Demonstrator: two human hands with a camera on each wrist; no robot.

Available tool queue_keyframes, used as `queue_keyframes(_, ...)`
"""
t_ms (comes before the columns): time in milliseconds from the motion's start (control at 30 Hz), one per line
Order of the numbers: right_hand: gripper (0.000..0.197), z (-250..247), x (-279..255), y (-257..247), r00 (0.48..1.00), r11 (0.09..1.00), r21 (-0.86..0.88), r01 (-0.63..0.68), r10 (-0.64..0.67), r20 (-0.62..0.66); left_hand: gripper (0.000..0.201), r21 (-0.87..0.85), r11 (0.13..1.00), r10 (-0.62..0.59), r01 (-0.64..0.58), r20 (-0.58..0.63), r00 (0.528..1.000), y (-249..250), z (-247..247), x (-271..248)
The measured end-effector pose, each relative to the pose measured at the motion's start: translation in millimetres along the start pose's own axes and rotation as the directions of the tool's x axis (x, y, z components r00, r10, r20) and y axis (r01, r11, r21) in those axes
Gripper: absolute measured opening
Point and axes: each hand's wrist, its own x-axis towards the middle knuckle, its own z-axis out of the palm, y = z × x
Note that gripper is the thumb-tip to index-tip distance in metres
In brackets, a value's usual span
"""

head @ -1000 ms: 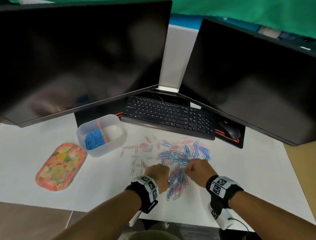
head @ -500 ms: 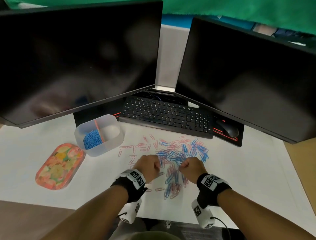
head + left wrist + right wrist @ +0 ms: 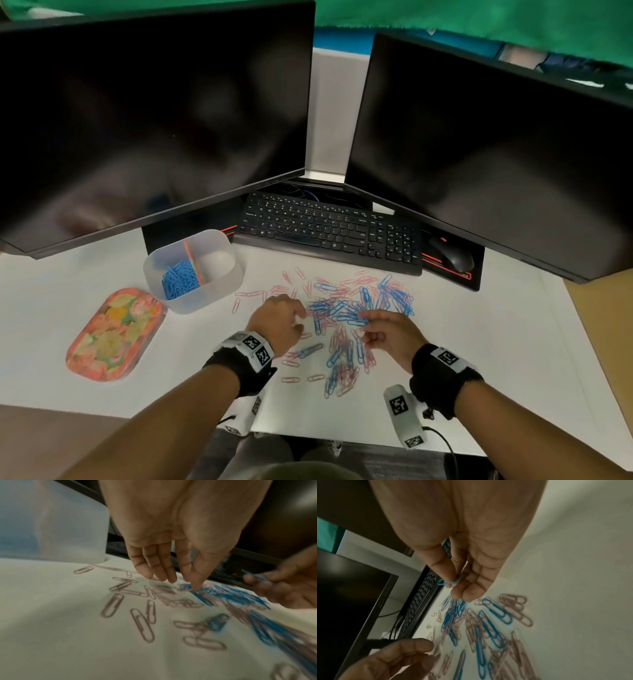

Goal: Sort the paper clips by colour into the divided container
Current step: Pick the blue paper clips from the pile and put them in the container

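Note:
Blue and pink paper clips [image 3: 346,308] lie scattered in a pile on the white desk. My right hand [image 3: 368,325] hovers over the pile's middle and pinches a blue clip [image 3: 448,582] between thumb and fingers, lifted off the desk. My left hand [image 3: 294,320] is at the pile's left edge; its fingers [image 3: 154,568] point down, nearly straight, tips just above the clips, holding nothing. The translucent divided container [image 3: 219,294] stands to the left, with blue clips [image 3: 180,279] in its left compartment beside an orange divider [image 3: 193,262]. Its right compartment looks empty.
A floral oval lid or tray [image 3: 114,334] lies left of the container. A black keyboard [image 3: 329,233] and mouse [image 3: 452,257] sit behind the pile, under two dark monitors [image 3: 154,120]. The desk's front edge [image 3: 342,442] is close to my wrists.
Both hands were curled over the near part of the pile; they have moved farther up the pile. The right hand has lifted a blue clip, and the left fingers have straightened.

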Motion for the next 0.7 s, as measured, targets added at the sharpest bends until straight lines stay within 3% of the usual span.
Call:
queue_keyframes(133, 0.019, 3.2, 0.2, 6.3, 0.999, 0.984, 0.178, -0.026, 0.033, -0.034, 0.027, 0.213, 0.954, 0.193, -0.212, 0.107, 0.975, 9.8, 16.2, -9.4)
queue_keyframes(233, 0.008, 4.1, -1.9, 8.7, 0.999, 0.988, 0.154, -0.026, 0.032, -0.037, 0.028, 0.302, 0.921, 0.192, -0.245, 0.193, 0.962, 13.6, 26.9, -12.5)
queue_keyframes(300, 0.011, 3.0, -3.2, 8.9, 0.999, 1.0, 0.006, -0.006, 0.006, -0.038, 0.023, 0.296, 0.93, 0.171, -0.216, 0.173, 0.97, 15.5, 29.8, -11.5)
queue_keyframes(367, 0.014, 1.4, -3.8, 11.3, 0.997, 0.955, -0.291, 0.055, -0.069, -0.04, 0.018, 0.273, 0.944, 0.15, -0.186, 0.147, 0.978, 18.2, 29.0, -10.5)
queue_keyframes(467, 0.015, 5.4, -8.1, 20.0, 0.974, 0.724, -0.676, 0.14, -0.225, -0.039, 0.018, 0.254, 0.955, 0.12, -0.15, 0.131, 0.984, 18.4, 27.1, -8.7)
queue_keyframes(600, 0.016, 13.7, -11.0, 33.5, 0.956, 0.571, -0.807, 0.153, -0.292, -0.026, 0.016, 0.202, 0.972, 0.101, -0.121, 0.108, 0.989, 17.7, 23.9, -8.4)
queue_keyframes(700, 0.011, 18.6, -9.2, 32.5, 0.95, 0.51, -0.849, 0.137, -0.311, -0.034, 0.011, 0.11, 0.99, 0.086, -0.093, 0.07, 0.994, 17.5, 18.3, -8.7)
